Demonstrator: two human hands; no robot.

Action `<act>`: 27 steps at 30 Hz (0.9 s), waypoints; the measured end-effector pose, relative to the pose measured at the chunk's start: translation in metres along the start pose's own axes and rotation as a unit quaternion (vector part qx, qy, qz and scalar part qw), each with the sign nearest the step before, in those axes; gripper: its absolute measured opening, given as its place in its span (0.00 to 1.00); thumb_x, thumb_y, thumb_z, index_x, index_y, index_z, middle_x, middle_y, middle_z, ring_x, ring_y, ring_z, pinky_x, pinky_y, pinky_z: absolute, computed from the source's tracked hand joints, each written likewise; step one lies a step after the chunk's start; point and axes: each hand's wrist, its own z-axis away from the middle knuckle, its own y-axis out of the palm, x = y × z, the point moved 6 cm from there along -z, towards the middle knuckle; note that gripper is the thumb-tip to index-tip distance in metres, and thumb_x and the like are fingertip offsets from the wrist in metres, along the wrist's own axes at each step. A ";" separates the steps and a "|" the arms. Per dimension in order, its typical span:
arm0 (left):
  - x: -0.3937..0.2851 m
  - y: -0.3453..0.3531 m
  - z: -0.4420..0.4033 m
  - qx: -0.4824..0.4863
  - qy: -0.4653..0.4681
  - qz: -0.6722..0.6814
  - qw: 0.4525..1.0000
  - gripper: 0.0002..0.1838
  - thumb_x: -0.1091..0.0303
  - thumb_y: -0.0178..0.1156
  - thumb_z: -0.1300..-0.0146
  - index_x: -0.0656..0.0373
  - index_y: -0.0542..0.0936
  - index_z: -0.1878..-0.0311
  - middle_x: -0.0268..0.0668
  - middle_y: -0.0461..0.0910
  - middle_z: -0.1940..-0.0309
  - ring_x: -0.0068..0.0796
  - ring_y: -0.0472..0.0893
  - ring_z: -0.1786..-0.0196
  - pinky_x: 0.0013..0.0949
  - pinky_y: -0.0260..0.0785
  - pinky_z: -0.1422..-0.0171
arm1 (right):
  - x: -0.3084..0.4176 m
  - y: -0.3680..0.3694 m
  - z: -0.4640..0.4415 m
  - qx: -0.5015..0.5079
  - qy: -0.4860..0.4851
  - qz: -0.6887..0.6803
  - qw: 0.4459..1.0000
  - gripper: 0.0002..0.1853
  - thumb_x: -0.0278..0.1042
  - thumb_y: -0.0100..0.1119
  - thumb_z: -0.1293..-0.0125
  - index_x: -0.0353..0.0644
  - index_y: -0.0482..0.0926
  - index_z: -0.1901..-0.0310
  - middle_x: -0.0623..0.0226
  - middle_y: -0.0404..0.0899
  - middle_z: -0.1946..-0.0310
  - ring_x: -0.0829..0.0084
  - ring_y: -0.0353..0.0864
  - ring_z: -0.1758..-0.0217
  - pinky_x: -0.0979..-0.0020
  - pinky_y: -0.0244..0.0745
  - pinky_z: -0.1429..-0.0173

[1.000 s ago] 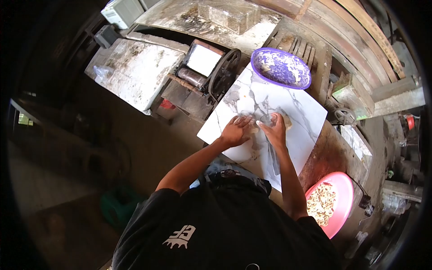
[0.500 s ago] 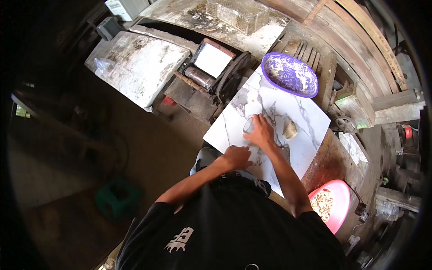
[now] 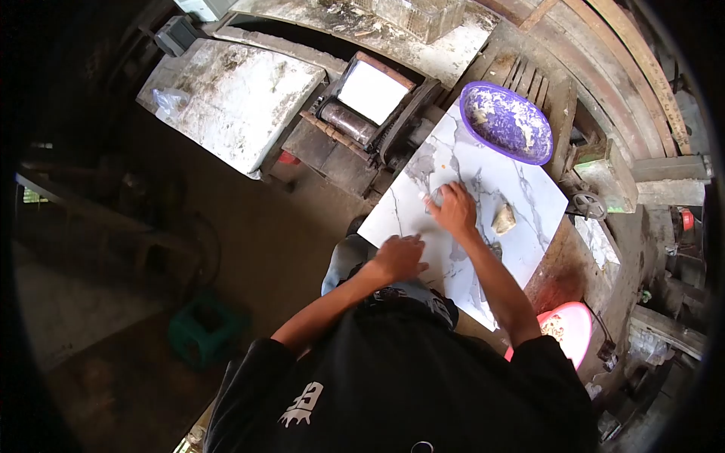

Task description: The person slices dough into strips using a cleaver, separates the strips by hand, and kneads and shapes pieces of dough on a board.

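My right hand (image 3: pixel 455 211) is over the white marble-patterned board (image 3: pixel 532 204), its fingers curled around a small clear round thing like a glass (image 3: pixel 436 195), mostly hidden beneath them. To the right of that hand lies a pale beige lump (image 3: pixel 504 219) that looks like dough. My left hand (image 3: pixel 402 257) rests at the near left edge of the board, fingers loosely apart and nothing visible in them. Part of a small grey thing (image 3: pixel 495 249) shows beside my right forearm.
A purple basin (image 3: pixel 545 153) with pale residue sits at the board's far corner. Beyond the left edge stands a roller machine with a wheel (image 3: pixel 343 124). A pink basin (image 3: pixel 578 332) holding small pieces is at lower right. A green stool (image 3: pixel 208 328) stands on the floor.
The whole view has shifted, so the board and basins appear further right. My right hand has moved slightly away from me over the board. My left hand's fingers have spread a little.
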 end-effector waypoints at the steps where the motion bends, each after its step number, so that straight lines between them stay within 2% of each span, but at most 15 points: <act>1: -0.013 0.005 -0.004 -0.035 0.045 -0.010 0.998 0.36 0.48 0.59 0.40 0.67 0.69 0.36 0.55 0.65 0.32 0.46 0.66 0.30 0.46 0.59 0.28 | -0.009 0.004 -0.007 0.004 0.001 0.001 1.000 0.30 0.62 0.58 0.39 0.36 0.80 0.60 0.56 0.79 0.59 0.55 0.79 0.52 0.55 0.74 0.49; 3: -0.031 0.018 -0.015 -0.068 0.090 -0.014 0.994 0.38 0.48 0.60 0.41 0.69 0.68 0.36 0.54 0.66 0.32 0.45 0.64 0.28 0.46 0.57 0.27 | -0.029 0.017 -0.017 0.034 0.055 -0.056 0.996 0.24 0.53 0.53 0.32 0.34 0.81 0.62 0.50 0.81 0.60 0.50 0.80 0.55 0.55 0.74 0.47; 5: -0.049 0.025 -0.028 -0.160 0.145 -0.123 0.969 0.40 0.50 0.60 0.42 0.73 0.65 0.35 0.54 0.65 0.32 0.47 0.59 0.25 0.46 0.53 0.24 | -0.036 0.022 -0.020 0.036 0.056 -0.061 0.996 0.23 0.51 0.51 0.31 0.34 0.80 0.62 0.48 0.81 0.62 0.49 0.80 0.55 0.55 0.75 0.47; 6: -0.052 0.031 -0.033 -0.161 0.144 -0.120 0.969 0.40 0.50 0.60 0.42 0.73 0.65 0.35 0.54 0.65 0.32 0.47 0.59 0.25 0.46 0.53 0.24 | -0.037 0.024 -0.019 0.034 0.058 -0.069 0.995 0.21 0.48 0.50 0.30 0.34 0.80 0.63 0.46 0.81 0.63 0.47 0.80 0.56 0.56 0.75 0.47; 9: -0.058 0.043 -0.051 -0.152 0.098 -0.184 0.966 0.41 0.49 0.60 0.42 0.73 0.65 0.34 0.53 0.63 0.31 0.48 0.57 0.25 0.47 0.47 0.22 | -0.023 0.015 -0.006 -0.021 0.017 -0.056 0.998 0.17 0.44 0.52 0.33 0.36 0.78 0.68 0.51 0.78 0.65 0.49 0.78 0.58 0.54 0.74 0.51; 11: -0.053 0.057 -0.063 -0.005 0.033 -0.185 0.982 0.43 0.48 0.60 0.43 0.72 0.64 0.32 0.52 0.61 0.29 0.46 0.56 0.25 0.45 0.41 0.21 | 0.003 -0.001 0.010 -0.107 -0.038 0.000 0.994 0.10 0.39 0.55 0.38 0.39 0.76 0.67 0.56 0.73 0.64 0.52 0.76 0.57 0.52 0.71 0.52; 12: -0.055 0.060 -0.064 -0.005 0.031 -0.183 0.983 0.43 0.48 0.60 0.43 0.72 0.64 0.32 0.52 0.61 0.29 0.46 0.56 0.25 0.45 0.41 0.21 | 0.010 -0.002 0.015 -0.105 -0.040 -0.001 0.994 0.10 0.39 0.55 0.38 0.39 0.76 0.67 0.56 0.73 0.64 0.52 0.76 0.57 0.52 0.71 0.52; 14: -0.058 0.068 -0.063 -0.010 0.024 -0.259 0.966 0.40 0.50 0.50 0.35 0.70 0.59 0.28 0.49 0.58 0.26 0.49 0.54 0.23 0.47 0.39 0.21 | 0.016 -0.002 0.017 -0.061 -0.002 0.036 0.997 0.10 0.38 0.55 0.40 0.40 0.76 0.65 0.56 0.73 0.61 0.53 0.75 0.54 0.53 0.70 0.49; 15: -0.058 0.072 -0.060 -0.005 0.022 -0.256 0.966 0.40 0.50 0.50 0.35 0.70 0.59 0.28 0.49 0.58 0.26 0.49 0.54 0.23 0.47 0.39 0.21 | 0.020 -0.010 0.013 -0.085 -0.022 0.037 0.995 0.10 0.38 0.54 0.38 0.39 0.76 0.65 0.56 0.75 0.64 0.52 0.77 0.57 0.52 0.72 0.53; 17: -0.061 0.066 -0.053 -0.113 0.006 -0.301 0.947 0.42 0.47 0.53 0.37 0.71 0.61 0.30 0.52 0.60 0.28 0.47 0.56 0.25 0.47 0.41 0.22 | -0.007 0.013 -0.002 -0.116 -0.043 0.007 0.992 0.10 0.37 0.53 0.37 0.39 0.77 0.65 0.56 0.76 0.66 0.51 0.78 0.61 0.53 0.73 0.56; 19: -0.065 0.067 -0.052 -0.113 0.000 -0.298 0.948 0.41 0.47 0.51 0.36 0.71 0.61 0.29 0.53 0.59 0.28 0.48 0.55 0.24 0.47 0.41 0.22 | -0.038 0.030 -0.016 -0.153 -0.067 -0.020 0.986 0.10 0.36 0.52 0.35 0.39 0.77 0.65 0.56 0.78 0.68 0.51 0.80 0.64 0.53 0.74 0.59; 21: -0.066 0.066 -0.052 -0.114 -0.010 -0.295 0.949 0.40 0.48 0.49 0.35 0.72 0.60 0.29 0.54 0.58 0.28 0.48 0.55 0.24 0.48 0.41 0.22 | -0.048 0.047 -0.030 -0.044 -0.085 0.026 0.995 0.09 0.33 0.50 0.34 0.38 0.78 0.63 0.56 0.78 0.74 0.51 0.80 0.70 0.54 0.75 0.65; 22: -0.067 0.068 -0.052 -0.107 -0.019 -0.279 0.954 0.42 0.47 0.51 0.36 0.72 0.59 0.29 0.54 0.57 0.27 0.49 0.55 0.24 0.48 0.41 0.22 | -0.047 0.044 -0.032 -0.043 -0.086 0.026 0.995 0.09 0.33 0.50 0.34 0.38 0.78 0.63 0.56 0.78 0.74 0.51 0.80 0.70 0.54 0.75 0.65; 24: -0.070 0.065 -0.052 -0.103 -0.028 -0.261 0.959 0.43 0.46 0.53 0.36 0.72 0.58 0.29 0.55 0.56 0.27 0.49 0.54 0.24 0.47 0.41 0.22 | -0.043 0.041 -0.036 -0.031 -0.151 0.088 0.984 0.05 0.27 0.53 0.41 0.40 0.72 0.74 0.54 0.79 0.74 0.52 0.80 0.68 0.55 0.76 0.62; 27: -0.074 0.064 -0.044 -0.090 -0.041 -0.226 0.969 0.47 0.43 0.57 0.39 0.72 0.58 0.29 0.56 0.56 0.27 0.51 0.54 0.24 0.47 0.40 0.21 | -0.051 0.052 -0.041 0.021 -0.145 0.038 0.988 0.05 0.29 0.51 0.38 0.38 0.74 0.69 0.54 0.80 0.72 0.50 0.80 0.67 0.54 0.76 0.60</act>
